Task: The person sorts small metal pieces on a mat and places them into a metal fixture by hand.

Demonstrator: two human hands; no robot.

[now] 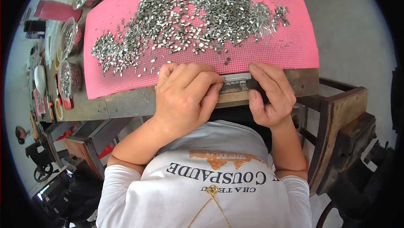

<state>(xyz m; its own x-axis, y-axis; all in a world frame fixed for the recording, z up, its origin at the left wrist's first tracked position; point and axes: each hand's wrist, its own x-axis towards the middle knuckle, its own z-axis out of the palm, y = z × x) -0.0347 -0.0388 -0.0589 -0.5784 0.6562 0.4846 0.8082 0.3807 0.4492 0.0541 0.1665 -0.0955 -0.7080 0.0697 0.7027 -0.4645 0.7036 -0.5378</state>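
A narrow metal bar [236,77] lies at the near edge of the bench, with a few small silvery pieces [237,83] in a row beside it. My left hand [187,93] is closed, thumb and forefinger pinched at the bar's left end; whatever is between those fingertips is too small to make out. At the other end, my right hand [273,95] has its fingers on the far side and its thumb on the near side of a dark block [256,86], gripping it. Beyond both hands, many loose metal pieces [227,9] are heaped across a pink mesh mat [305,38].
Clear plastic tubs [69,78] of metal pieces stand along the bench's left side, near a pink container [58,11]. Pliers [51,109] and other hand tools lie at the left edge. A wooden-topped frame [343,102] stands to the right of the bench [126,106].
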